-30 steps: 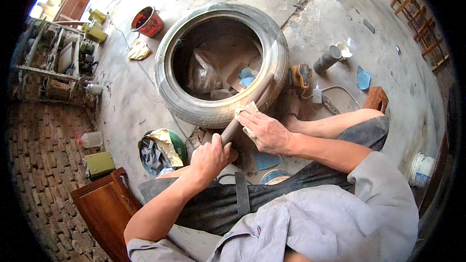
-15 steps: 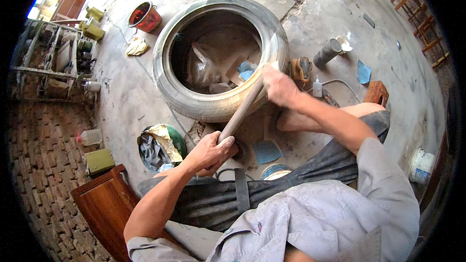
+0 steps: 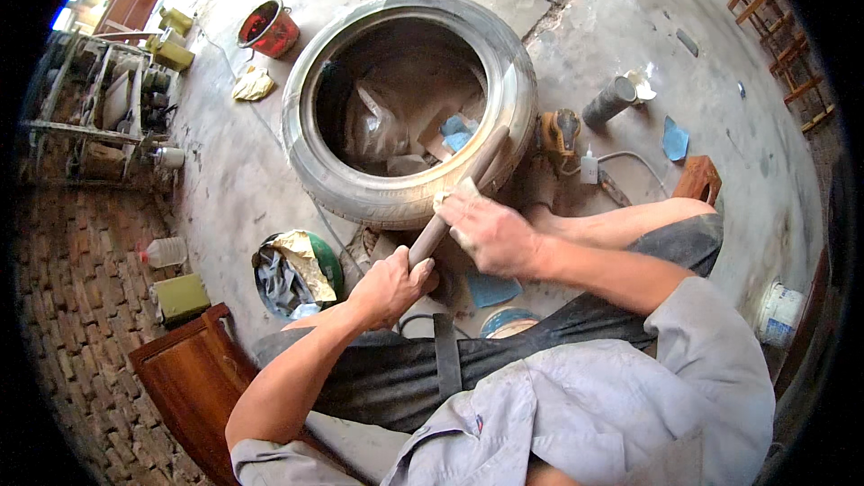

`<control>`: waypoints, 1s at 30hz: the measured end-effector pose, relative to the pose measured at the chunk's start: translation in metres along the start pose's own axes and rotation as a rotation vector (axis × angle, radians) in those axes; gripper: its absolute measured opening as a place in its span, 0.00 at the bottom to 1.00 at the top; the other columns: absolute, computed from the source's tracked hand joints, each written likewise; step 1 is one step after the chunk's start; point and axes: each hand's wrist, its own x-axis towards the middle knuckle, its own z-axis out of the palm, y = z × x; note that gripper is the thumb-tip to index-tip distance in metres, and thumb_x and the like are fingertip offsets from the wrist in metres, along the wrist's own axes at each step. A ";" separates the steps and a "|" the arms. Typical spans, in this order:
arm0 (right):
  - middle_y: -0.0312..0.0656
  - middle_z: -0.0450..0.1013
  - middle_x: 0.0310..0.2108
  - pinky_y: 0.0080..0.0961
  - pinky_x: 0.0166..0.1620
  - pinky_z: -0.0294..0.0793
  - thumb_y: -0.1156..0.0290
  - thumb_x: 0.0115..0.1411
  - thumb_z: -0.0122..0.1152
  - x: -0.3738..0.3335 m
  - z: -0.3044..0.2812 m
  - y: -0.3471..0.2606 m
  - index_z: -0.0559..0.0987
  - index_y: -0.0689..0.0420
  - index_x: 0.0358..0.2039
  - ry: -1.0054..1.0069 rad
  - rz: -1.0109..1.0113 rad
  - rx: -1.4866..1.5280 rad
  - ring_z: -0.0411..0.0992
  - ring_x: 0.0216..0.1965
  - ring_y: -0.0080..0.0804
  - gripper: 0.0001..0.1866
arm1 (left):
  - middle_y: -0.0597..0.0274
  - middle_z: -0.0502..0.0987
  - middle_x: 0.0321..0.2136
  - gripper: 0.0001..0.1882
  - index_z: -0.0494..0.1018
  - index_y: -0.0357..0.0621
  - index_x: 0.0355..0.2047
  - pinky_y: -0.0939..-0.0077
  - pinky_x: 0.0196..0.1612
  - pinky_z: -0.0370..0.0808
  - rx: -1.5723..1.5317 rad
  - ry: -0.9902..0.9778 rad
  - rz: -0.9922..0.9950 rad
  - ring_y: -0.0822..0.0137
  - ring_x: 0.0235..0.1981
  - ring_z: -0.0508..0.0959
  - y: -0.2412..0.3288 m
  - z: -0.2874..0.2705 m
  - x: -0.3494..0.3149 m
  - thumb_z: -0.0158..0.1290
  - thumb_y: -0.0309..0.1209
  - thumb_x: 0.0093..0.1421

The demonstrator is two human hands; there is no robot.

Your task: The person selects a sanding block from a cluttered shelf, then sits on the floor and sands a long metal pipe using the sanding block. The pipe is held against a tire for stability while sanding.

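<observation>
A long brownish wooden stick (image 3: 490, 157) slants from my lap up to the near right rim of a worn tyre (image 3: 382, 187) lying flat on the floor. My left hand (image 3: 387, 286) is closed around its lower end. My right hand (image 3: 493, 232) is closed on a pale yellowish folded piece of sandpaper (image 3: 467, 187) and presses it to the stick's middle. Most of the sandpaper is hidden under the fingers. Inside the tyre lie crumpled clear plastic (image 3: 382, 135) and blue scraps (image 3: 457, 132). A blue sheet (image 3: 493, 289) is on the floor below my right hand.
Right of the tyre are a yellow-and-black power sander (image 3: 564, 131), a small white bottle (image 3: 589, 167), a dark cylinder (image 3: 608, 101) and a wooden block (image 3: 697, 180). A green bucket of scraps (image 3: 326, 265) stands left of my knee. A red bucket (image 3: 269, 31) stands beyond.
My right hand has slid down the stick toward me, from near its upper end to its middle, uncovering the tip. My left hand keeps its hold on the lower end.
</observation>
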 end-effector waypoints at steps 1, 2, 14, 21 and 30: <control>0.60 0.76 0.51 0.41 0.66 0.70 0.76 0.54 0.52 0.000 -0.003 0.012 0.76 0.70 0.51 -0.014 -0.029 -0.029 0.75 0.56 0.55 0.23 | 0.38 0.71 0.37 0.18 0.70 0.40 0.54 0.49 0.36 0.79 0.025 0.007 0.016 0.39 0.34 0.79 -0.001 0.000 -0.004 0.48 0.38 0.69; 0.59 0.76 0.48 0.41 0.61 0.73 0.77 0.55 0.50 0.000 -0.006 0.041 0.76 0.68 0.48 0.013 0.023 0.000 0.75 0.53 0.56 0.20 | 0.37 0.71 0.37 0.18 0.70 0.40 0.54 0.48 0.36 0.79 0.049 0.023 0.029 0.39 0.35 0.79 0.000 -0.002 -0.006 0.48 0.38 0.70; 0.66 0.73 0.55 0.44 0.67 0.67 0.80 0.56 0.49 -0.013 -0.009 0.086 0.75 0.71 0.53 -0.097 0.285 -0.017 0.71 0.60 0.59 0.23 | 0.25 0.76 0.37 0.31 0.71 0.31 0.41 0.44 0.46 0.73 -0.170 0.074 -0.044 0.29 0.45 0.76 0.006 -0.012 0.000 0.45 0.55 0.72; 0.67 0.72 0.55 0.44 0.68 0.66 0.77 0.57 0.51 -0.001 -0.003 -0.015 0.73 0.73 0.56 -0.066 0.068 0.062 0.69 0.62 0.59 0.26 | 0.38 0.72 0.32 0.20 0.70 0.36 0.45 0.42 0.32 0.78 0.105 0.139 -0.029 0.35 0.29 0.81 -0.034 0.047 0.011 0.46 0.45 0.72; 0.61 0.74 0.55 0.42 0.65 0.70 0.75 0.65 0.52 -0.018 0.002 0.137 0.75 0.69 0.55 0.017 0.335 -0.081 0.72 0.59 0.57 0.19 | 0.42 0.70 0.35 0.16 0.71 0.42 0.50 0.50 0.32 0.79 0.115 0.107 0.100 0.42 0.31 0.79 -0.002 0.002 -0.001 0.49 0.38 0.68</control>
